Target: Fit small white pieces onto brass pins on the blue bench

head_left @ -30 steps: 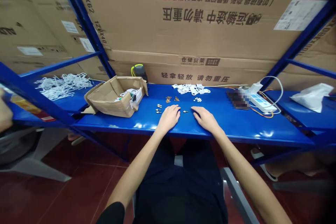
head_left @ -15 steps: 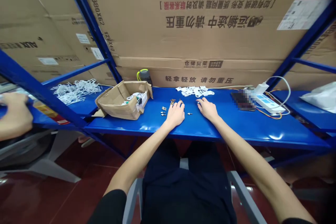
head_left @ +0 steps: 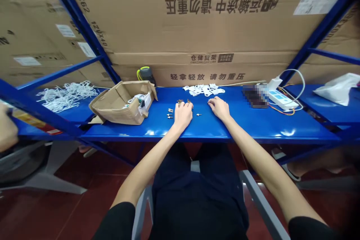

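While both forearms extend from the bottom of the frame, the left hand [head_left: 183, 115] lies at the centre, its fingers bent and their tips at the brass-coloured pieces [head_left: 180, 101] on the blue table [head_left: 253, 123]. Whether these fingers pinch a piece I cannot tell, because the hand covers part of the group. The right hand [head_left: 220, 108] is a little right of centre; its thumb and forefinger seem near each other, but what may be between them is too small to make out. As I judge, the step in hand is the handling of small pieces, and a next move calls for a fine fingertip pinch, without disturbing the neighbours.

Between the two hands a single pin [head_left: 198, 114] lies on the table, touched by neither. Its long axis runs across the frame, with the thicker, paler part at left and the thin end pointing right. Left of the left hand, a few similar pins [head_left: 169, 114] lie in a small column, roughly parallel to it. Above, white flat parts [head_left: 198, 90] form a loose pile and point in various directions. For the brass-coloured pieces, the direction is not certain to me.
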Available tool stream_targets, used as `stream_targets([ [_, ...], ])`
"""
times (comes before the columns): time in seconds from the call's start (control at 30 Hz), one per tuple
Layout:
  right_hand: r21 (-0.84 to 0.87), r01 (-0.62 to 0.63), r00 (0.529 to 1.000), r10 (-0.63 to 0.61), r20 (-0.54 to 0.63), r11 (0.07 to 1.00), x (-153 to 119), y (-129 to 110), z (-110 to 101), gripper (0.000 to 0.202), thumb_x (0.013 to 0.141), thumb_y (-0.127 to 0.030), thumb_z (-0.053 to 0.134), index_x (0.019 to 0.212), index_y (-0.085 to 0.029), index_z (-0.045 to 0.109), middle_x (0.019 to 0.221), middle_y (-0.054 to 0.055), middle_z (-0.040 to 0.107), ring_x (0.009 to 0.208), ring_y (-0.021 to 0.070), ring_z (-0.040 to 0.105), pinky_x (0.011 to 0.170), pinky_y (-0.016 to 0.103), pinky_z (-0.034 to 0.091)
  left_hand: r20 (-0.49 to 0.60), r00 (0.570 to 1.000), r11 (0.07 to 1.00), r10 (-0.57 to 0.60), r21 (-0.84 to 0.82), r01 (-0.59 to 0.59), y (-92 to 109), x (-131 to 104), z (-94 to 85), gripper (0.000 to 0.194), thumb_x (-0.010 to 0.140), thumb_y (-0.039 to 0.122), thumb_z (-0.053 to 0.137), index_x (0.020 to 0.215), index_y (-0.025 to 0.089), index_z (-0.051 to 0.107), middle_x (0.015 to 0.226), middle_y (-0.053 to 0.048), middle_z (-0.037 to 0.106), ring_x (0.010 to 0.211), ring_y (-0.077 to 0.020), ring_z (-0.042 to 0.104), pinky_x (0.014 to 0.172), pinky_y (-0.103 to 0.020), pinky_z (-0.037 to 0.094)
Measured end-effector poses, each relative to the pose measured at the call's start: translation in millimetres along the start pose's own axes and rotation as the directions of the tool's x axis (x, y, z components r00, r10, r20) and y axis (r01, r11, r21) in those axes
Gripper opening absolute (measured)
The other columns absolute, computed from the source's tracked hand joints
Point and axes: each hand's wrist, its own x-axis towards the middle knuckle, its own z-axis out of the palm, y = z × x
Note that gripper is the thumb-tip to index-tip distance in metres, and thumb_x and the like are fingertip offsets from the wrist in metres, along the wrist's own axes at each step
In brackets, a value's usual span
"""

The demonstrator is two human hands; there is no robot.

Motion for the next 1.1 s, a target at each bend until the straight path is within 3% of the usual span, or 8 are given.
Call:
stream_targets([
  [0.13, 0.01, -0.005, 1.0, 0.005, 0.006, 1.0, 1.1, 0.9, 1.3, 0.029, 0.106, -0.035, 0.054, 0.117, -0.029, 0.08, 0.117, 0.009, 0.072, 0.098, 0.0258, 0.068, 0.072, 0.032, 0.044, -0.013, 1.0, 1.0, -0.023, -0.009, 0.022, -5.6, 2.7, -0.9, 0.039, 0.107, 0.016, 0.04, 0.125, 0.022, 0.074, 0.131, -0.014, 0.075, 0.123, -0.0351, 0.06, 0.104, -0.053, 0.042],
  [0.5, 0.101, -0.027, 1.0, 0.028, -0.011, 0.995, 3.9, 4.6, 5.8, 0.022, 0.102, -0.034, 0.06, 0.11, -0.029, 0.08, 0.111, 0.008, 0.072, 0.098, 0.0258, 0.068, 0.073, 0.031, 0.044, -0.013, 0.996, 0.994, -0.09, -0.065, 0.089, -17.6, 7.6, 0.5, 0.025, 0.109, 0.031, 0.056, 0.103, 0.024, 0.079, 0.118, -0.009, 0.079, 0.114, -0.0319, 0.062, 0.093, -0.047, 0.044],
  [0.77, 0.292, 0.052, 0.997, -0.031, -0.077, 0.955, 2.0, 6.7, 7.0, 0.016, 0.1, -0.033, 0.062, 0.103, -0.028, 0.077, 0.111, 0.006, 0.077, 0.099, 0.0267, 0.071, 0.082, 0.035, 0.052, -0.067, 0.998, 0.988, 0.019, -0.154, -0.03, 6.7, 44.2, 3.5, 0.021, 0.112, 0.03, 0.051, 0.111, 0.023, 0.071, 0.122, -0.008, 0.078, 0.115, -0.0288, 0.064, 0.095, -0.042, 0.042],
  [0.93, 0.487, 0.159, 0.986, -0.114, -0.121, 0.859, 3.1, 6.2, 4.9, 0.021, 0.1, -0.042, 0.061, 0.103, -0.025, 0.074, 0.1, 0.003, 0.081, 0.084, 0.0229, 0.075, 0.086, 0.038, 0.059, -0.073, 0.996, 0.971, 0.059, -0.226, -0.074, 14.6, 47.0, 16.7, 0.024, 0.114, 0.029, 0.046, 0.114, 0.022, 0.068, 0.119, -0.006, 0.078, 0.111, -0.0259, 0.066, 0.094, -0.039, 0.043],
  [1.03, 0.571, 0.184, 0.982, -0.122, -0.145, 0.8, 3.3, 5.5, 3.7, 0.031, 0.098, -0.051, 0.063, 0.104, -0.023, 0.075, 0.101, 0.007, 0.082, 0.077, 0.0232, 0.076, 0.078, 0.039, 0.063, -0.082, 0.995, 0.965, 0.055, -0.252, -0.074, 9.8, 42.7, 21.2, 0.024, 0.115, 0.03, 0.045, 0.115, 0.022, 0.067, 0.121, -0.005, 0.078, 0.112, -0.0254, 0.065, 0.095, -0.038, 0.043],
  [1.1, 0.631, 0.181, 0.983, -0.117, -0.141, 0.754, 2.4, 5.2, 3.2, 0.039, 0.096, -0.057, 0.065, 0.109, -0.022, 0.076, 0.106, 0.009, 0.083, 0.078, 0.0258, 0.078, 0.061, 0.037, 0.062, -0.089, 0.995, 0.962, 0.048, -0.263, -0.07, 7.1, 41.3, 22.6, 0.024, 0.115, 0.031, 0.044, 0.116, 0.022, 0.067, 0.122, -0.006, 0.077, 0.113, -0.0251, 0.065, 0.096, -0.038, 0.043],
])
